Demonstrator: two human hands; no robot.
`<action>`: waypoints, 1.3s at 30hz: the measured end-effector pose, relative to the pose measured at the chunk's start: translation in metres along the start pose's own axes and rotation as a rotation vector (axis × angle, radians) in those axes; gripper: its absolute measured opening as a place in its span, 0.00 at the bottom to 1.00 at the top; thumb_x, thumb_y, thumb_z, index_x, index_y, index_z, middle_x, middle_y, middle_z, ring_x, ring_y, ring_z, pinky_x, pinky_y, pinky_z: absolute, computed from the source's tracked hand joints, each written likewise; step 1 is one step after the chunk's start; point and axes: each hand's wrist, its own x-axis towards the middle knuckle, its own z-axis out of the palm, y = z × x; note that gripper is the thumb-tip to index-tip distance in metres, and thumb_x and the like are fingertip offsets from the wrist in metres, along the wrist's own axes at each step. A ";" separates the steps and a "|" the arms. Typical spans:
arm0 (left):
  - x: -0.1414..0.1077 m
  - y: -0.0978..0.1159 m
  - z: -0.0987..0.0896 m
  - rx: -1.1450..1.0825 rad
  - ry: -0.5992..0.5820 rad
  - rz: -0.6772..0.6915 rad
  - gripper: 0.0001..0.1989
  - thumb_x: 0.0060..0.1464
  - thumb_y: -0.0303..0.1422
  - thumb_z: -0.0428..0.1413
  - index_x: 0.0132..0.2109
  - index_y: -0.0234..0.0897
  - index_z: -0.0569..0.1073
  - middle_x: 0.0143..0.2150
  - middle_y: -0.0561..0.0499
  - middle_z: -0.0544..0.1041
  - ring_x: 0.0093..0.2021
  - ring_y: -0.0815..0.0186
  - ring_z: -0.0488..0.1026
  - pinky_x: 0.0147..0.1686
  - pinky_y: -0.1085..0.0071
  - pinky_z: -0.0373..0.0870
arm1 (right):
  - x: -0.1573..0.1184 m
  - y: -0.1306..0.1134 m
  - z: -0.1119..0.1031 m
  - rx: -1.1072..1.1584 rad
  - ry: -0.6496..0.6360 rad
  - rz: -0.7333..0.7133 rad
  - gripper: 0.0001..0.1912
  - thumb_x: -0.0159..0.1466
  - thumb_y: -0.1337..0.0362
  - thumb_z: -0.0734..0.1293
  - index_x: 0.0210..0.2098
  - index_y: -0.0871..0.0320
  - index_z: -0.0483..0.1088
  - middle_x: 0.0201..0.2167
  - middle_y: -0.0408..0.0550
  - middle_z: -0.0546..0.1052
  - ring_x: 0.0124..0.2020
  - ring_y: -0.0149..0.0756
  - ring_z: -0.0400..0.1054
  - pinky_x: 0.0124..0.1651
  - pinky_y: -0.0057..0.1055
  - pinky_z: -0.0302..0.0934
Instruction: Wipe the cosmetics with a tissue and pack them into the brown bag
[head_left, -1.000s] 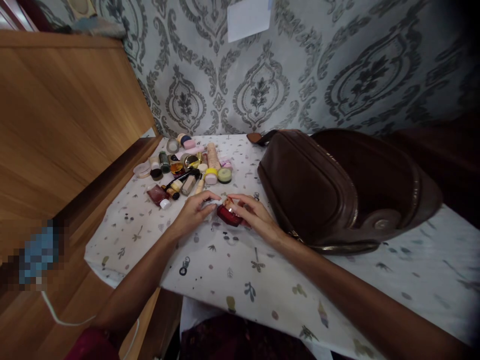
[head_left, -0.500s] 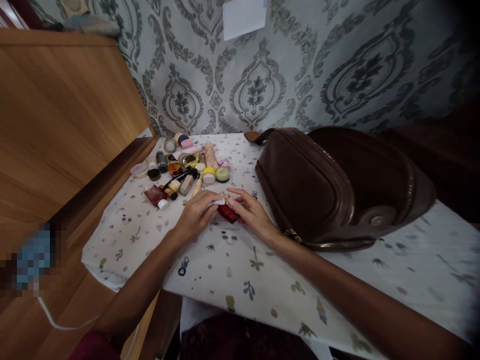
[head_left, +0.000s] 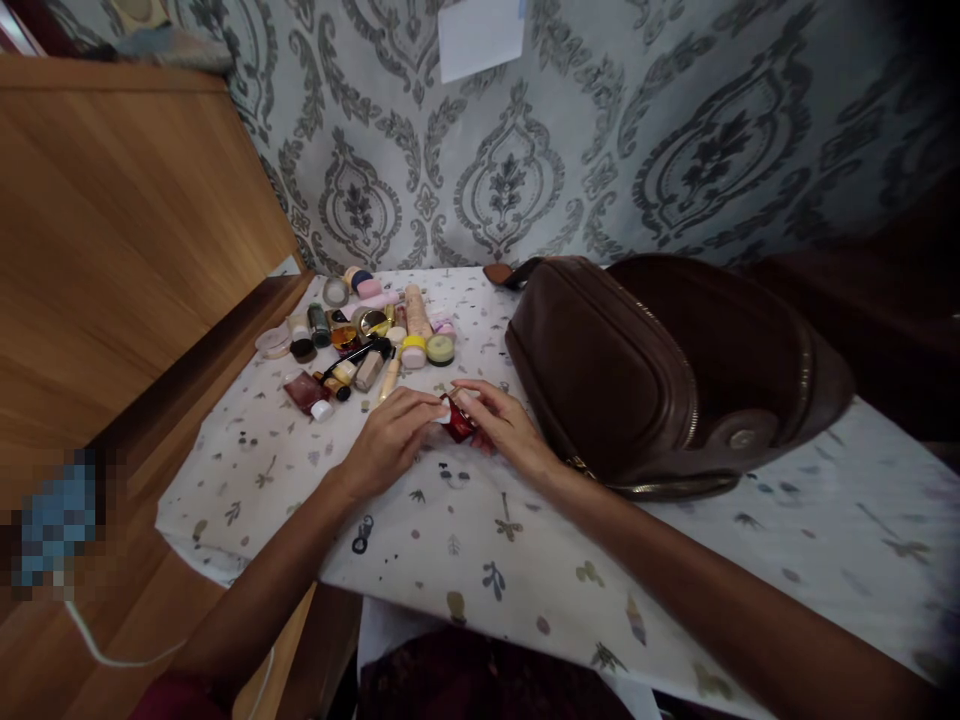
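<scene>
My right hand [head_left: 504, 425] is closed around a small red perfume bottle [head_left: 458, 420] with a gold-coloured top, low over the printed tablecloth. From the other side, my left hand [head_left: 394, 438] pinches a small white wipe [head_left: 442, 411] against the bottle; most of the wipe is hidden by the fingers. Just beyond my left hand lies a cluster of cosmetics, with a pink jar with a yellow lid [head_left: 413, 352], a pale green jar [head_left: 440, 350], a beige tube [head_left: 417, 312] and a dark red bottle with a white cap [head_left: 305, 392].
A large brown leather bag [head_left: 600, 370] rests on its side at the right, close to my right hand. The white tablecloth [head_left: 262, 500] covers the table. A wooden cabinet [head_left: 135, 200] stands at the left, and patterned wallpaper [head_left: 420, 130] rises behind.
The red bottle has turned and shows more between my hands. The white wipe has shifted down slightly and lies against it. The whole view has moved a little.
</scene>
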 end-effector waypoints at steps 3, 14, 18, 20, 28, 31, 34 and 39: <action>-0.003 -0.003 0.000 -0.019 0.021 -0.057 0.12 0.65 0.28 0.48 0.50 0.38 0.74 0.46 0.42 0.77 0.49 0.61 0.73 0.49 0.62 0.72 | -0.001 -0.002 -0.001 0.021 -0.006 0.034 0.26 0.61 0.47 0.66 0.54 0.56 0.70 0.26 0.42 0.71 0.18 0.28 0.64 0.17 0.25 0.57; -0.003 -0.005 0.003 -0.028 0.102 -0.179 0.10 0.64 0.28 0.51 0.49 0.37 0.74 0.45 0.44 0.78 0.47 0.61 0.74 0.48 0.63 0.72 | -0.008 -0.003 -0.002 0.136 -0.078 0.020 0.33 0.58 0.54 0.70 0.60 0.56 0.65 0.39 0.48 0.74 0.23 0.29 0.69 0.23 0.30 0.66; -0.002 0.001 0.005 0.033 0.142 -0.120 0.10 0.64 0.27 0.50 0.49 0.36 0.74 0.45 0.43 0.78 0.47 0.61 0.74 0.48 0.62 0.72 | -0.005 -0.001 0.001 0.088 -0.058 -0.021 0.30 0.56 0.51 0.72 0.55 0.56 0.67 0.33 0.43 0.74 0.20 0.27 0.65 0.20 0.26 0.62; -0.001 0.004 0.007 0.073 0.153 -0.080 0.11 0.65 0.26 0.50 0.50 0.35 0.74 0.45 0.43 0.77 0.47 0.61 0.73 0.48 0.62 0.72 | -0.003 0.001 0.002 0.079 -0.056 -0.048 0.29 0.55 0.50 0.72 0.52 0.55 0.68 0.32 0.42 0.74 0.19 0.26 0.64 0.19 0.25 0.61; 0.000 0.003 0.010 0.158 0.145 0.057 0.13 0.64 0.24 0.49 0.51 0.37 0.73 0.47 0.44 0.78 0.47 0.61 0.72 0.46 0.60 0.73 | 0.002 0.010 0.005 0.071 -0.010 -0.091 0.25 0.58 0.45 0.69 0.47 0.55 0.67 0.37 0.46 0.74 0.29 0.33 0.72 0.23 0.25 0.64; 0.000 0.002 0.012 0.141 0.116 0.085 0.14 0.64 0.23 0.49 0.52 0.37 0.73 0.48 0.43 0.78 0.48 0.61 0.72 0.46 0.60 0.74 | 0.004 0.008 0.005 0.080 0.022 -0.062 0.25 0.58 0.44 0.68 0.43 0.57 0.67 0.41 0.48 0.73 0.28 0.31 0.71 0.22 0.25 0.64; -0.001 0.002 0.012 0.123 0.108 0.069 0.14 0.64 0.23 0.49 0.52 0.37 0.74 0.48 0.43 0.78 0.48 0.61 0.72 0.46 0.60 0.74 | 0.004 0.005 0.004 0.096 0.026 -0.039 0.26 0.58 0.45 0.68 0.48 0.56 0.67 0.40 0.47 0.73 0.26 0.29 0.69 0.22 0.26 0.64; -0.003 -0.005 0.009 0.090 0.147 -0.023 0.11 0.63 0.25 0.51 0.50 0.36 0.75 0.45 0.43 0.78 0.47 0.61 0.73 0.47 0.61 0.73 | 0.001 0.004 0.001 0.135 -0.034 -0.060 0.32 0.57 0.53 0.72 0.59 0.51 0.63 0.40 0.45 0.73 0.27 0.29 0.70 0.28 0.28 0.67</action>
